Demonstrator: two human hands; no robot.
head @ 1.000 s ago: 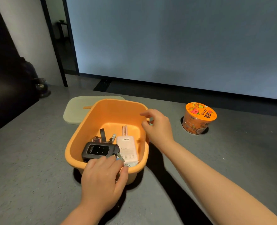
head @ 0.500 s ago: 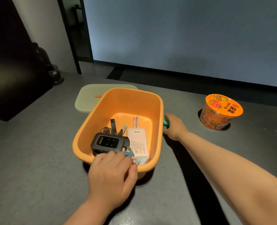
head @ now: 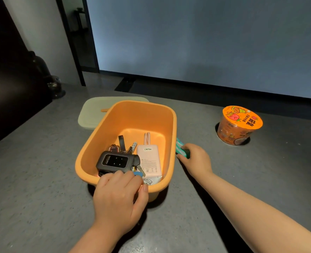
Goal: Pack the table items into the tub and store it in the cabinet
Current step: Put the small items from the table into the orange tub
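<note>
Orange tub (head: 171, 123) on the grey table (head: 32, 189), long side running away from the camera, with a black gadget (head: 115, 160), keys (head: 130, 149) and a pink power bank (head: 149, 159) lying lengthwise inside. Right hand (head: 196, 159) now down on the table just right of the tub, no longer up at the rim as a second ago, fingers closed round a small green pack (head: 181, 147) pointing away. Left hand (head: 118, 196) curled over the near rim, gripping it; noodle cup (head: 239, 125) well apart on the right.
</note>
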